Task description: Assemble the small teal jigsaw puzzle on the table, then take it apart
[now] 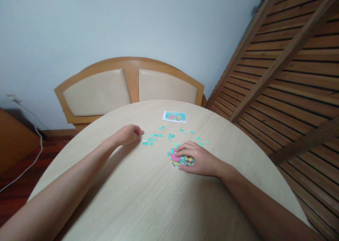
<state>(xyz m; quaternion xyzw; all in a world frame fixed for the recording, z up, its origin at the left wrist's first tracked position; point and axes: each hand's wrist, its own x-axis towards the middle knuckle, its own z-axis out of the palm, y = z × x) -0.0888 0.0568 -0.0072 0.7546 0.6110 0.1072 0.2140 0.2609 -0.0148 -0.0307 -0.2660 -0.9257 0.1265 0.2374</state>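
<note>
My right hand arches over a partly joined jigsaw puzzle, with the fingers on its far side and the thumb at its near edge. The joined part shows a pink figure with yellow and green patches; my palm and fingers hide some of it. To the left, my left hand is closed, its fingertips pinched on a pale jigsaw piece. Loose turquoise jigsaw pieces lie just right of that hand. Several more turquoise pieces are scattered beyond the joined part.
A picture card with a pink and a yellow figure lies toward the far side of the round table. Behind the table stands a padded wooden chair back against the wall. Wooden slats lean at the right; a white cable hangs left.
</note>
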